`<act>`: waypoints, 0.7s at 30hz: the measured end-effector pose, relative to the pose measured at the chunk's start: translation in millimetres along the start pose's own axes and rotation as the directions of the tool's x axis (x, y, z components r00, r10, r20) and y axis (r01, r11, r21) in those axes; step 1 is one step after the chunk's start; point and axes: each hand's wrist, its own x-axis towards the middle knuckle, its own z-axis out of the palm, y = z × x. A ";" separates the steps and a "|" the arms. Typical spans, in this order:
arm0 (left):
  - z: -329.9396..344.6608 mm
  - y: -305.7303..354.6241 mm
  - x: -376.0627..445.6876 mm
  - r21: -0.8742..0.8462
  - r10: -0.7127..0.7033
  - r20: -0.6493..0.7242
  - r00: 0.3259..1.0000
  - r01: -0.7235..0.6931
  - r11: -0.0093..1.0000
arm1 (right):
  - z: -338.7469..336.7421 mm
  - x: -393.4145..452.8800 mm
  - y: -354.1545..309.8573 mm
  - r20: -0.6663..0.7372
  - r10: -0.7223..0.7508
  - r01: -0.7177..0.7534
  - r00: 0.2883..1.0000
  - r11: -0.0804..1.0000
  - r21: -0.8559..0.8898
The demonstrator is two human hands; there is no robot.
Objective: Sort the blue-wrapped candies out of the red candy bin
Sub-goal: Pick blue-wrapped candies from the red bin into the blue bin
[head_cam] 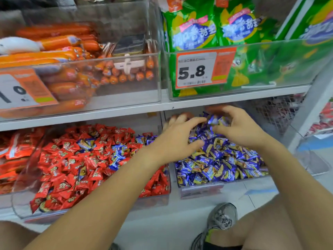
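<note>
Knees nearest — both hands over blue bin (198, 191): L (177, 139) spread loose, R (239, 126) pinching blue candies (215, 120).

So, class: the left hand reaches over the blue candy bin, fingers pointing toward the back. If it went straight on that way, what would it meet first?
Probably the blue candies heaped at the back of their bin, just past the left hand; depth there is unclear.

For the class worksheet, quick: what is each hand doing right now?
Left hand: open, fingers spread over the blue bin.
Right hand: curled round blue candies.
</note>
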 end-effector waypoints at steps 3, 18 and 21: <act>-3.2 -12.4 -33.6 -0.090 0.054 -0.182 0.982 -0.072 0.993 | -0.8 -4.9 4.8 -0.044 0.011 -0.007 0.999 0.996 0.092; -48.4 -164.0 -150.4 0.213 -0.400 -0.102 0.911 0.413 0.885 | 153.1 16.4 -106.3 0.484 -0.291 0.494 0.825 0.787 -0.369; -51.5 -162.7 -146.3 0.167 -0.392 -0.100 0.914 0.404 0.899 | 186.9 52.8 -105.1 0.588 -0.124 0.460 0.800 0.755 -0.467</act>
